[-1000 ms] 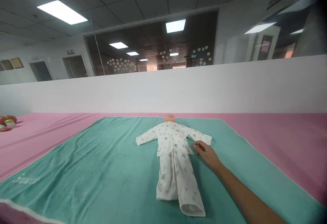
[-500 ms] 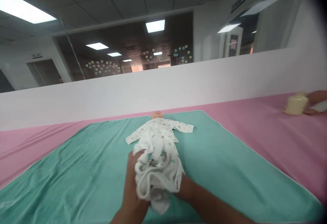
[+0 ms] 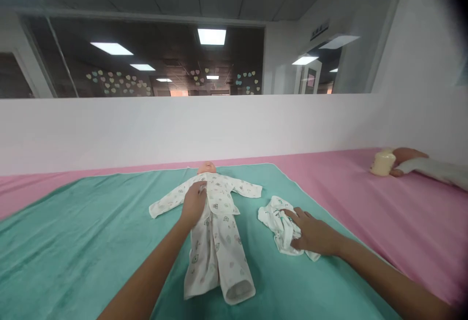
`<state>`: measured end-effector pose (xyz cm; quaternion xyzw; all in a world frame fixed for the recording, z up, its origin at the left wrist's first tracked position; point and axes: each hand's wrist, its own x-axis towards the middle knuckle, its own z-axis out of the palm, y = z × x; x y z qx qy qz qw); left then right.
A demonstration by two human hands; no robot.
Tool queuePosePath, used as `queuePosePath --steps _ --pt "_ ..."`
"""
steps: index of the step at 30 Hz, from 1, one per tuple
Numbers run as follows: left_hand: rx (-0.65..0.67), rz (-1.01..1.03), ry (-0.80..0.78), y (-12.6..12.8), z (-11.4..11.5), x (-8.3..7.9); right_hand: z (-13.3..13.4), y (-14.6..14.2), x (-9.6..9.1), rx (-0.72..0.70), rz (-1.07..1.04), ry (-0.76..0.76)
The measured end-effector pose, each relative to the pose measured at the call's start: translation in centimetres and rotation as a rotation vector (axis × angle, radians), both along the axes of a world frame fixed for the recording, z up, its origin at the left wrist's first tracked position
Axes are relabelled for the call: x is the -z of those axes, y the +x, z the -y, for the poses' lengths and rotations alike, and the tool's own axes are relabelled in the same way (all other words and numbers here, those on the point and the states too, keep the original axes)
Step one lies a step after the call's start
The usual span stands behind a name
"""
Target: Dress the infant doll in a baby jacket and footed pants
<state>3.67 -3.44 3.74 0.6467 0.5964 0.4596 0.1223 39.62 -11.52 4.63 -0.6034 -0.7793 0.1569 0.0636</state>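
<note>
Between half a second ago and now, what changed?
The left hand has let go of the white cloth and is at the patterned shirt. The cloth has moved right, onto the green blanket, under the right hand. The doll still lies outstretched.

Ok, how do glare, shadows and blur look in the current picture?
Head view throughout: light panels blow out to white; a blurred black patch covers the upper right corner; shadows on the green blanket are soft; the print on the white shirt is discernible, while the cream bottle looks softer.
</note>
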Motion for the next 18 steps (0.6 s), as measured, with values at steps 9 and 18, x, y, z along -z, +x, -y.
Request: queuePosePath --steps 9,18 --pt "0.070 -0.028 -0.061 -2.3 -9.1 1.1 -8.2 -13.6 -4.2 -0.114 -0.367 0.287" --pt "0.076 -0.070 0.051 -3.8 -10.5 3.4 -20.1 -30.1 0.8 0.118 -0.127 0.375"
